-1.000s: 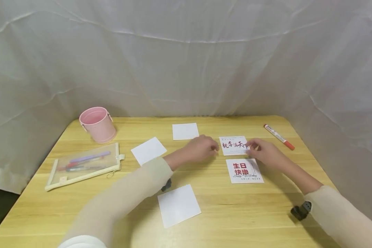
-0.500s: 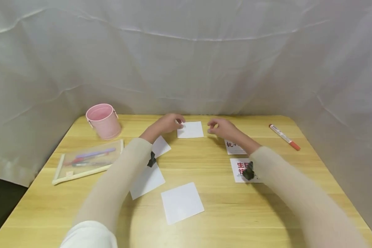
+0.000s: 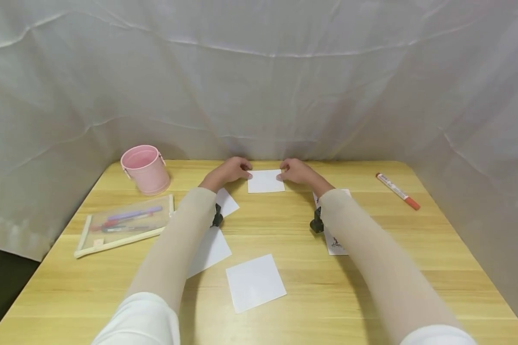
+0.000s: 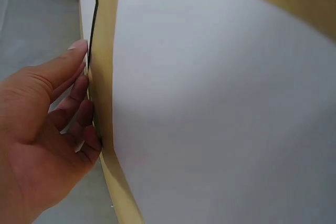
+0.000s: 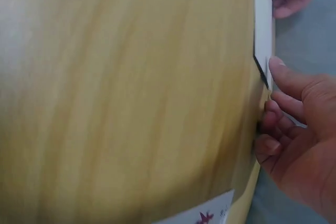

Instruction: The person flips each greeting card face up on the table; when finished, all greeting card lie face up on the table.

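A blank white card (image 3: 265, 181) lies at the far middle of the wooden table (image 3: 371, 268). My left hand (image 3: 247, 175) holds its left edge and my right hand (image 3: 281, 176) its right edge. In the left wrist view the left hand (image 4: 84, 72) has its thumb on top of the card's edge (image 4: 86, 14) and its fingers curled below. The right wrist view shows the right hand (image 5: 270, 93) pinching the card (image 5: 262, 24) the same way, with a dark gap under the card's corner. Both forearms stretch across the table.
A pink bucket (image 3: 144, 167) and a mesh pencil pouch (image 3: 123, 224) sit at the left. A red marker (image 3: 398, 190) lies at the far right. Blank cards (image 3: 255, 281) lie near and under my left forearm; printed cards (image 3: 334, 244) are partly hidden under the right one.
Both hands left the printed cards at the right and reached to the far blank card; they now hold its two side edges.
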{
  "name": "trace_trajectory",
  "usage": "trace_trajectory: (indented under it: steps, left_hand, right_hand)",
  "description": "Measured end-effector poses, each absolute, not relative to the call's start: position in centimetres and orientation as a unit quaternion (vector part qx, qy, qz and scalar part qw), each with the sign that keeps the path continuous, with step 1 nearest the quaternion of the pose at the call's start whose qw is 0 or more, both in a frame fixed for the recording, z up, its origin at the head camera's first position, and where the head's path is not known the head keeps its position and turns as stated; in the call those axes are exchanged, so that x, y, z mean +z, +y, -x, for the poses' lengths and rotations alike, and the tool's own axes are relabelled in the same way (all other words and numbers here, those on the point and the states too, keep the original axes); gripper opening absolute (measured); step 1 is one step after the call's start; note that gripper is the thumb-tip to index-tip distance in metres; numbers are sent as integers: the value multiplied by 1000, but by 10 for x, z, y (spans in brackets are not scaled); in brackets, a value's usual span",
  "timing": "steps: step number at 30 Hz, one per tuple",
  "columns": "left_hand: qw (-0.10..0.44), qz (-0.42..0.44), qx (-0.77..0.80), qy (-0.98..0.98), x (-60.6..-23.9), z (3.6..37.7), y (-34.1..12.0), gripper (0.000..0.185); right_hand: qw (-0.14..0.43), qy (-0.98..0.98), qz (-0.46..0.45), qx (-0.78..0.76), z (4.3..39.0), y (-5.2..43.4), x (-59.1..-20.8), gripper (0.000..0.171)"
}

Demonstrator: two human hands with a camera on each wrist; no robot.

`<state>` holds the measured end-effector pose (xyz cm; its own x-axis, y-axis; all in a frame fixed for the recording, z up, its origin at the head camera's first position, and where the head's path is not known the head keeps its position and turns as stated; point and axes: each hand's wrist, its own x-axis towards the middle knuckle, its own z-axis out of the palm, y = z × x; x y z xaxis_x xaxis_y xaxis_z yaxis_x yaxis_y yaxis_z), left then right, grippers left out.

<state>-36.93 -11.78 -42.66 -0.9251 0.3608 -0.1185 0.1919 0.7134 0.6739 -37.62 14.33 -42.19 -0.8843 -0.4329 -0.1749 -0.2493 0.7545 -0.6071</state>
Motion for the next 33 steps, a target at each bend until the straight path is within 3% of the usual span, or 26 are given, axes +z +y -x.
trace_trajectory:
  steps: [10, 18, 24, 33]
  left_hand:
    - [135, -145, 379, 904, -428, 371, -118, 33]
    - [145, -144, 343, 917, -422, 374, -113, 38]
    - [155, -127, 337, 920, -423, 373, -113, 31]
    - [170, -112, 491, 847, -417, 358, -115, 26]
  right_hand:
    - [140, 936, 159, -283, 373, 138, -426, 40]
    - [150, 939, 158, -265, 374, 138, -424, 56]
    - [158, 937, 156, -270, 370, 138, -422, 46]
    - [125, 907, 164, -367, 365, 140, -419, 42]
